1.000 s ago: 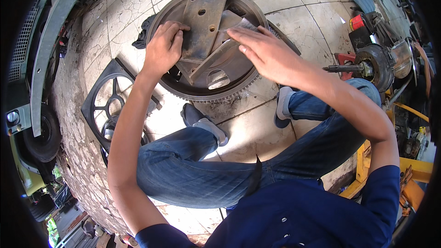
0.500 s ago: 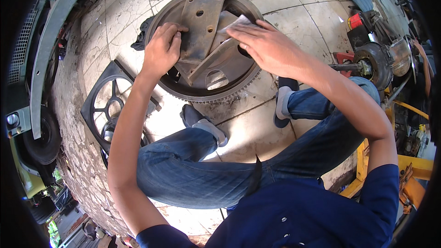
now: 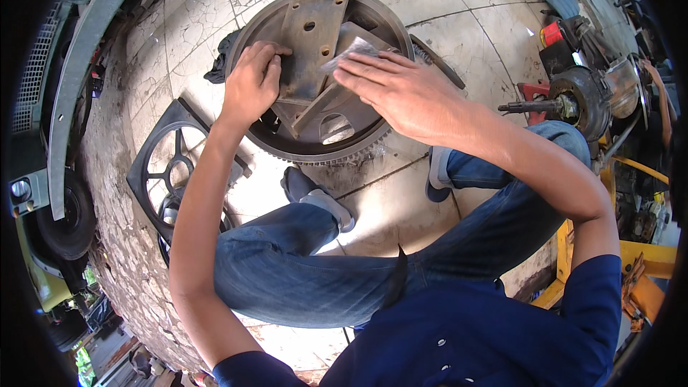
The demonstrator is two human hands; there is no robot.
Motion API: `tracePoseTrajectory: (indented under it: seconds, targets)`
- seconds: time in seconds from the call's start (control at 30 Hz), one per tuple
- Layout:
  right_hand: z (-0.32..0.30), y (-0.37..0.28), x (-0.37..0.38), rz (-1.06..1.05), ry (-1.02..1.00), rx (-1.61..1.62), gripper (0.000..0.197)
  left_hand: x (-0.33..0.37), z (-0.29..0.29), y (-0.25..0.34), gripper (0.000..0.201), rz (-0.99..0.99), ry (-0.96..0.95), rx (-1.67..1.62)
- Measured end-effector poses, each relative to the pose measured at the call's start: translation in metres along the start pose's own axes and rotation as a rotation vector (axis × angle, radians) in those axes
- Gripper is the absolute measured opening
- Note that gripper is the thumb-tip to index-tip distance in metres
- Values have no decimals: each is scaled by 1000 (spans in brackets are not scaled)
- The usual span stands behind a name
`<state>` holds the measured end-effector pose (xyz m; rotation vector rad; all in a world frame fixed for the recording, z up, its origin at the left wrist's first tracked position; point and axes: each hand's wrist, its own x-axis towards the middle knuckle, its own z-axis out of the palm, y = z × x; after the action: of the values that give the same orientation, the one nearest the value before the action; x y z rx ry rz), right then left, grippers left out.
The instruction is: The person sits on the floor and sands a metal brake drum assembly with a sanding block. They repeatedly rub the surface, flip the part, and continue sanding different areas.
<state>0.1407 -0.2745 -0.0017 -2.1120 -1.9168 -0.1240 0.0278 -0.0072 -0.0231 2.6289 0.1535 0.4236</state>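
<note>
A toothed flywheel point(image 3: 315, 156) lies flat on the floor in front of me. Across it rests a brown metal plate point(image 3: 304, 54) with several holes, and a narrow metal strip point(image 3: 315, 109) slants beside that. My left hand point(image 3: 251, 80) has its fingers curled at the plate's left edge, over the flywheel's rim. Under the fingertips of my right hand point(image 3: 394, 89) is a folded greyish sheet point(image 3: 356, 49) that looks like sandpaper. The fingers lie nearly straight over it, above the plate's right side; the thumb is hidden.
A black fan shroud-like frame point(image 3: 154, 154) lies to the left on the tiles. Right of the flywheel is a dark curved piece point(image 3: 441, 64). An axle hub with a shaft point(image 3: 573, 104) stands at the right, near a yellow frame point(image 3: 562, 265). A dark cloth point(image 3: 221, 57) touches the flywheel's left.
My right hand has slid left and slightly toward me with the sheet, uncovering the dark curved piece behind it. My left hand stays at the plate.
</note>
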Motion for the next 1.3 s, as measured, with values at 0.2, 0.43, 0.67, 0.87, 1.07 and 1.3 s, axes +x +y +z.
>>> tracePoseTrajectory:
  seconds: [0.2,0.43,0.67,0.87,1.07,1.3]
  targets:
    - [-1,13,8,192,-126,144,42,2,1,4,22,17,39,8]
    - [13,11,6,-150,49,0,43,2,3,2,21,25,49,7]
    - [0,-2,4,-12,20,117,42,-1,-1,3,22,3,3,9]
    - [6,18,6,95,-14,164,41,2,-1,4,21,5,2,-4]
    - [2,3,2,62,29,126,42,0,-1,3,21,5,-2,11]
    - [5,15,2,88,-7,23,43,1,1,3,21,19,51,23]
